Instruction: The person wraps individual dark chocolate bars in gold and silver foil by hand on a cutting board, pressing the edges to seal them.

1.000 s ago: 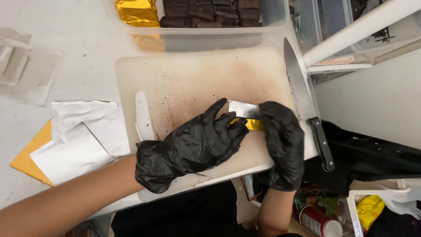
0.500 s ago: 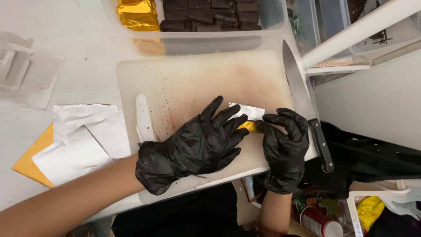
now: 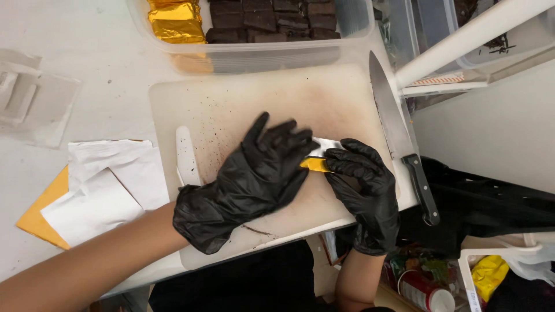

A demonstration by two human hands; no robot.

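Both my hands wear black gloves and work on a white cutting board [image 3: 243, 98]. My left hand [image 3: 254, 173] lies flat, fingers spread, pressing down on a small piece in gold-and-white foil wrapper [image 3: 315, 163]. My right hand [image 3: 364, 185] pinches the wrapper's right edge with its fingertips. Most of the wrapped piece is hidden under my left fingers; only a gold sliver and a white corner show.
A large kitchen knife [image 3: 399, 133] lies along the board's right edge. A white scraper [image 3: 186, 156] rests on the board's left. A clear tub [image 3: 260, 55] of dark brown blocks and gold-wrapped pieces stands behind. Loose foil sheets [image 3: 98, 190] lie at left.
My left hand has slid right and further over the wrapper, and its fingers are blurred with motion. My right hand has shifted from beside the piece to pinching its edge.
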